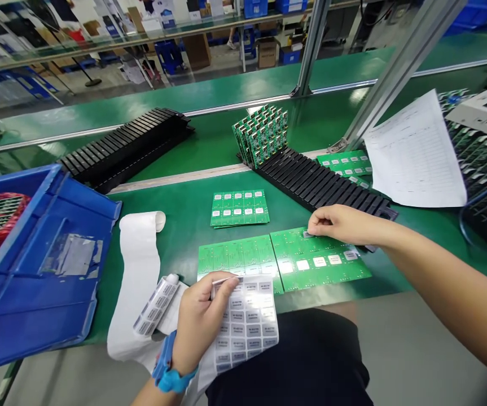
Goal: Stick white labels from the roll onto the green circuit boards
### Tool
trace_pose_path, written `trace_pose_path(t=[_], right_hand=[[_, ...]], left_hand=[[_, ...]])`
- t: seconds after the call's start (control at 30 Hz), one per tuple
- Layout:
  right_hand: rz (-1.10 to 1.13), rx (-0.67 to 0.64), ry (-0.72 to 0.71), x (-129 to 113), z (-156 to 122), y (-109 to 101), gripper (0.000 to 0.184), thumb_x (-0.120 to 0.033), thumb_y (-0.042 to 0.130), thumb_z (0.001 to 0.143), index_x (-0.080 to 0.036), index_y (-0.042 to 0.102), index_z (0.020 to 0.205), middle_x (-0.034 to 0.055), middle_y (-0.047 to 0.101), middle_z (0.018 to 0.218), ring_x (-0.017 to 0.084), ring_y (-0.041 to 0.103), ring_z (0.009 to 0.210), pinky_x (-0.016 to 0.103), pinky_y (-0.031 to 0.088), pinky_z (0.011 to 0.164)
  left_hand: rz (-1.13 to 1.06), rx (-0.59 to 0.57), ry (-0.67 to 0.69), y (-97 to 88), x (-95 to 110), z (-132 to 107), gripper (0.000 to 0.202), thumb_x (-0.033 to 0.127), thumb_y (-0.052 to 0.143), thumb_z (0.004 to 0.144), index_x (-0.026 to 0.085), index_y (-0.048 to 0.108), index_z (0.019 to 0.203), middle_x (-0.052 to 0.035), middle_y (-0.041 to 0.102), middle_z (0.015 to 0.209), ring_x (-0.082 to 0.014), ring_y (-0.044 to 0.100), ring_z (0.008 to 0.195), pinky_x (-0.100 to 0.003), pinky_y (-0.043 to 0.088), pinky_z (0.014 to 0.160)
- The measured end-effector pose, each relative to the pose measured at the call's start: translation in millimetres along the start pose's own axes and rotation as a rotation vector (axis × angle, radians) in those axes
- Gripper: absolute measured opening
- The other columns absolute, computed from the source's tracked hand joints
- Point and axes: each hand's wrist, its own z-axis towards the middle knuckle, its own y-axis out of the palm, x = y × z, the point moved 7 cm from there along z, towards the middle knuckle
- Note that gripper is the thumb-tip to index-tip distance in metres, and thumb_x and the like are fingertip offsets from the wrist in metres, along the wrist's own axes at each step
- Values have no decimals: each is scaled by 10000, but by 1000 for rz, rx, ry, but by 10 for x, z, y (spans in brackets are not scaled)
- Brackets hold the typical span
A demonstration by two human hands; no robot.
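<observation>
- Left hand [201,321], closed, grips a sheet of grey labels [249,321] above the person's dark trousers [289,361]; a bent or slackly held sheet could let labels lift and stick to each other or to the cloth.
- A blue wrist strap [167,366] circles the left wrist; its cord is out of sight, so its connection cannot be judged.
- Beside the sheet, a curl of white backing paper [137,282] and a strip of labels [156,304] lie loose on the green bench [184,208]; a sleeve or arm sweeping past could drag them.
- Right hand [340,224], fingers pinched shut, holds a small label [308,233] against a green circuit board [319,259]; an unsteady press could leave it crooked or off its spot.
- A second circuit board [238,256] lies alongside, its edge nearly touching the first, so either could be nudged out of line.
- Farther on, a small stack of labelled boards [238,208] sits near a black rack [319,180] with upright boards [262,135]; a knock could topple them.
- To the left, a blue tray [44,265] rests tilted at the bench edge, where a bump could tip it.
</observation>
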Motion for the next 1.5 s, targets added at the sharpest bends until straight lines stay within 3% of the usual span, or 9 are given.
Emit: trace_pose_path(t=[0.2,0.4,0.5,0.63,0.8,1.03,1.2,1.37,1.5], right_hand=[[-33,-4,-3,-55,-6,78,168,-343,528,771,-204,614,730,18,634,696,154,555,612,270,412,530],[-312,147,-155,-192,-73,57,152,-312,527,781,-202,587,696,29,619,728,197,564,724,351,414,702],[-483,295,-196,-294,-164,-1,148,-314,561,763,-188,572,841,55,607,793,249,545,815,426,381,776],[-233,192,-259,-393,-138,31,186,-240,496,796,-193,499,976,49,601,875,198,561,828,343,426,739],[117,-60,-289,-422,34,223,192,-196,452,814,-196,451,1006,23,594,846,140,580,772,270,462,701],[64,13,-286,-408,66,290,153,-176,457,811,-203,464,961,12,586,808,140,573,738,279,459,679],[-272,251,-433,-473,-123,370,114,-140,427,835,-200,522,815,42,586,824,186,549,796,338,456,711],[-328,568,-519,-592,-402,370,136,-165,440,859,-172,571,894,151,494,1204,261,502,1029,455,432,861],[2,384,-545,-941,-444,499,156,-235,524,844,-199,590,980,89,582,1051,212,532,995,391,449,861]], left_hand=[[21,-6,17,23,9,6,194,262,547,824,194,607,652,49,603,549,-80,543,499,-151,417,481],[-17,-96,-29,101,-39,14,163,297,481,874,205,610,838,10,648,750,-109,589,684,-187,453,622],[-49,-164,-54,142,-32,-12,201,288,399,916,217,574,984,-18,626,906,-119,571,808,-211,447,711],[-119,-226,-49,166,-3,-54,218,281,394,920,217,550,1060,-46,585,1025,-149,540,971,-256,423,828],[-359,-108,-285,141,-144,-77,204,338,569,822,193,583,966,-11,648,811,-133,607,744,-226,488,656],[-423,-34,-319,135,-127,-55,135,300,631,770,165,630,764,4,667,678,-108,602,622,-184,485,555],[-455,-89,-307,183,-110,-35,140,296,591,806,166,636,834,2,668,709,-108,610,660,-181,487,584],[-469,-110,-309,205,-87,-46,158,308,572,822,164,633,802,9,644,682,-105,593,642,-178,472,576],[-415,-113,-272,199,-36,-56,178,314,566,823,158,641,780,0,643,686,-111,579,637,-187,460,570]])
